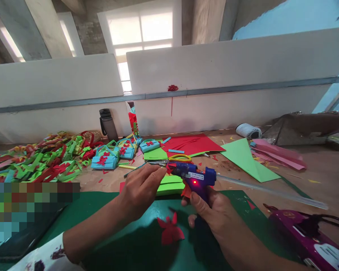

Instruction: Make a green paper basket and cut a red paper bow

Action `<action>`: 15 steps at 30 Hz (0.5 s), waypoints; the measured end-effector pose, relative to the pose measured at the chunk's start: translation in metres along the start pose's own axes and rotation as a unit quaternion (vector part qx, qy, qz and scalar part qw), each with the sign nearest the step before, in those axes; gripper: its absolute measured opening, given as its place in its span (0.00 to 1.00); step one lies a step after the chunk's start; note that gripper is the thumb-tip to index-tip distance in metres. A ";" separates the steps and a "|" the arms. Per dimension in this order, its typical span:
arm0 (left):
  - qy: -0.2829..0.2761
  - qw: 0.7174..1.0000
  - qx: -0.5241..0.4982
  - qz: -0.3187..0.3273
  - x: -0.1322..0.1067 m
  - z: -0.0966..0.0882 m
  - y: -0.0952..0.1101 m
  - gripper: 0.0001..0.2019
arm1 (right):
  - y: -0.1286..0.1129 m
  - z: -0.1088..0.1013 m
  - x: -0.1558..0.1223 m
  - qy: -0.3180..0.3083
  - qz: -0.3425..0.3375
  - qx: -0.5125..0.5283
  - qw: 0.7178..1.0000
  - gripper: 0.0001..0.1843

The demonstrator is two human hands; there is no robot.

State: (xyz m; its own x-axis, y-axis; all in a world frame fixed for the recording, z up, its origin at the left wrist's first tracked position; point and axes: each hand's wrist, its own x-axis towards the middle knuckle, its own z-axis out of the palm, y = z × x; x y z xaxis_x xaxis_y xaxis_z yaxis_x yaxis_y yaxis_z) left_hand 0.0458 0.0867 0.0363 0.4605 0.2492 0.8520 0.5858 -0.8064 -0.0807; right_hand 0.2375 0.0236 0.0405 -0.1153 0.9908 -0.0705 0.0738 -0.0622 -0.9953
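My right hand (210, 210) grips a blue glue gun (196, 178) with a red light lit and a long clear glue stick (271, 190) trailing out to the right. Its nozzle points left at the fingertips of my left hand (141, 188), which pinch something small I cannot make out. Under both hands lies a folded light-green paper piece (171, 186). A red paper flower (171, 229) rests on the dark green sheet (124, 233) just below my hands.
Blue paper bags with red flowers (104, 160) stand at the back left beside a heap of coloured paper strips (36, 158). Scissors with yellow handles (172, 160), red paper (192, 143), green paper (245, 158), a dark bottle (109, 124), a purple device (307, 237).
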 end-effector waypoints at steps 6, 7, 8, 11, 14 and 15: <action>-0.003 1.000 0.018 0.017 -0.005 0.006 0.001 0.13 | -0.004 0.003 -0.001 0.002 0.011 0.006 1.000 0.24; -0.001 1.000 0.019 0.017 -0.004 0.006 0.002 0.12 | -0.004 0.003 -0.001 0.002 0.004 0.008 1.000 0.23; -0.003 1.000 0.021 0.015 -0.004 0.007 0.002 0.12 | -0.004 0.003 -0.001 0.000 -0.001 0.011 1.000 0.23; -0.006 1.000 0.028 0.006 -0.001 0.007 0.002 0.10 | 0.000 0.002 0.001 0.000 -0.010 0.008 1.000 0.23; 0.008 0.999 0.037 -0.023 0.003 0.006 0.005 0.07 | 0.002 0.001 0.002 -0.001 -0.016 0.001 1.000 0.23; 0.015 0.999 0.038 -0.031 0.005 0.006 0.006 0.07 | 0.002 0.001 0.002 -0.001 -0.015 -0.004 1.000 0.23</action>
State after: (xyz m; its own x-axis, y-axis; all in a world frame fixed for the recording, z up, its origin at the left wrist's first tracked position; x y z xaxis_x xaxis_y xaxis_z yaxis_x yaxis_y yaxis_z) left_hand 0.0552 0.0859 0.0369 0.4020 0.2801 0.8718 0.6622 -0.7465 -0.0654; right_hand 0.2364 0.0250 0.0386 -0.1198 0.9919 -0.0413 0.0785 -0.0320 -0.9964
